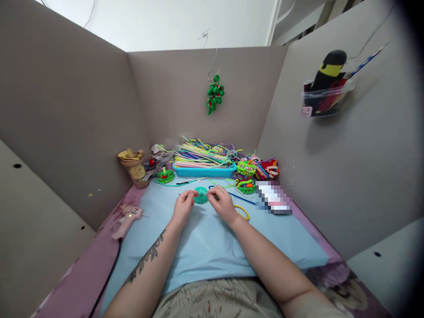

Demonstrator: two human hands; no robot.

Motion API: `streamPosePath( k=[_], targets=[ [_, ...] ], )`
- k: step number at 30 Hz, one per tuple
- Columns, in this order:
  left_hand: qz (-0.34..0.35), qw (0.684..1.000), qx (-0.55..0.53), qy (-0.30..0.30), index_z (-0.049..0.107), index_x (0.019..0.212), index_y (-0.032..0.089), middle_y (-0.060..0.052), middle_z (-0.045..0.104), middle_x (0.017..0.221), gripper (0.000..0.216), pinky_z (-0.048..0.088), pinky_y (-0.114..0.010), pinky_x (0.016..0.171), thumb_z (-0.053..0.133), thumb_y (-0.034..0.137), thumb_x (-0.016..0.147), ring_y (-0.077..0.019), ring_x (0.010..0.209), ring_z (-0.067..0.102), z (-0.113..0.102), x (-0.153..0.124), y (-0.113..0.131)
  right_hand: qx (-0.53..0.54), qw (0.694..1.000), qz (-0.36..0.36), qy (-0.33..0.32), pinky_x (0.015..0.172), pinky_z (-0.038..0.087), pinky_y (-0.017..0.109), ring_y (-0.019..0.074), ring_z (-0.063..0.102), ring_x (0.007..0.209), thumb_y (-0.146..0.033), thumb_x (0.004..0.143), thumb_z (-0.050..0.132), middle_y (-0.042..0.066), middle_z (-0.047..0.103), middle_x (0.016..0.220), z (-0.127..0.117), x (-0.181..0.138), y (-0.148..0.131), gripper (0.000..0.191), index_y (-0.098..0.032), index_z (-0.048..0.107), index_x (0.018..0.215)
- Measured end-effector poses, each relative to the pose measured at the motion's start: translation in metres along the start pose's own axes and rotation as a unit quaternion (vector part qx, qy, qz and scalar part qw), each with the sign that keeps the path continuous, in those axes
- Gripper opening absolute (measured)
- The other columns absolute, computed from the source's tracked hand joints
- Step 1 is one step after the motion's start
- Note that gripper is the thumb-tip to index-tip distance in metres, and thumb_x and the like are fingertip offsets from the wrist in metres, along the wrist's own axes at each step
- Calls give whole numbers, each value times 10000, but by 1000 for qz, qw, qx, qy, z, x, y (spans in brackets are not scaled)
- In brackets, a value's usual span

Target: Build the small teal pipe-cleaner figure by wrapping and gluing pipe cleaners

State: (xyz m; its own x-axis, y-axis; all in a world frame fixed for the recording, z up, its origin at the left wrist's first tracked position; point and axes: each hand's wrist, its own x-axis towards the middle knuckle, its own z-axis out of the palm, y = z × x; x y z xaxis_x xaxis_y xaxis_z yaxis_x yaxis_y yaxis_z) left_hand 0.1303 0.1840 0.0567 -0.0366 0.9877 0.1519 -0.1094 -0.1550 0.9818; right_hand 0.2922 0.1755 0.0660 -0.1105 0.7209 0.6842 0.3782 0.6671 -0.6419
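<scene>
A round, teal-green disc (201, 195) sits between my two hands over the blue table cover; its exact kind is too small to make out. My left hand (184, 206) has its thumb and fingers pinched at the disc's left edge. From the other side, my right hand (223, 204) is closed in a pinch at the disc's right edge. Whatever lies between those right fingertips is hidden. Just beyond the right wrist lies a yellow loop (243, 212), and a dark blue pipe cleaner (242, 198) stretches behind the right hand.
A blue tray (204, 171) heaped with pipe cleaners stands at the back. Fuzzy green ornaments (246, 186) lie beside it. On the left are a pink glue gun (127, 222) and a lidded cup (134, 170); a blurred phone (274, 198) is at right. Grey partitions (205, 66) surround the table.
</scene>
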Motion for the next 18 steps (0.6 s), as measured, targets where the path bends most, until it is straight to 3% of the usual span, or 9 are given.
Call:
streamPosePath(
  k=[2,5,10,15,18],
  targets=[
    [-5,1000,-14,11,635,764,135,21,500,541,358,210,-189,407,598,487,710,-66,442,351,-2,1,-1,-91,989,-117,18,745,451,323,179,565,779,-230,833,508,55,620,782,-8,-8,-7,123,-216,630,827],
    [-10,999,-24,21,615,722,134,45,435,490,350,196,-187,401,620,483,694,-56,423,310,-3,1,-2,-173,952,-253,10,703,463,308,177,591,768,-174,829,533,53,645,825,-19,-19,-19,195,-256,628,977],
    [4,1000,-24,18,611,770,129,46,441,519,348,220,-176,410,594,475,731,-50,438,314,-2,0,-3,-253,878,-406,32,630,466,269,146,596,755,-139,824,534,38,650,856,-28,-20,-38,283,-234,576,1087],
    [28,999,-18,29,601,996,162,-25,624,868,405,301,-177,433,645,435,699,-53,508,427,0,-1,-1,-261,866,-424,46,624,458,275,149,588,752,-110,812,534,52,645,832,-28,-16,-41,263,-156,577,1067],
    [46,998,35,32,654,902,154,-63,636,1014,359,359,-198,472,629,452,704,-78,573,500,-2,-2,-1,-255,879,-401,42,652,457,276,151,591,782,-116,827,514,50,645,842,-25,-19,-35,262,-183,575,1073]
  ],
)
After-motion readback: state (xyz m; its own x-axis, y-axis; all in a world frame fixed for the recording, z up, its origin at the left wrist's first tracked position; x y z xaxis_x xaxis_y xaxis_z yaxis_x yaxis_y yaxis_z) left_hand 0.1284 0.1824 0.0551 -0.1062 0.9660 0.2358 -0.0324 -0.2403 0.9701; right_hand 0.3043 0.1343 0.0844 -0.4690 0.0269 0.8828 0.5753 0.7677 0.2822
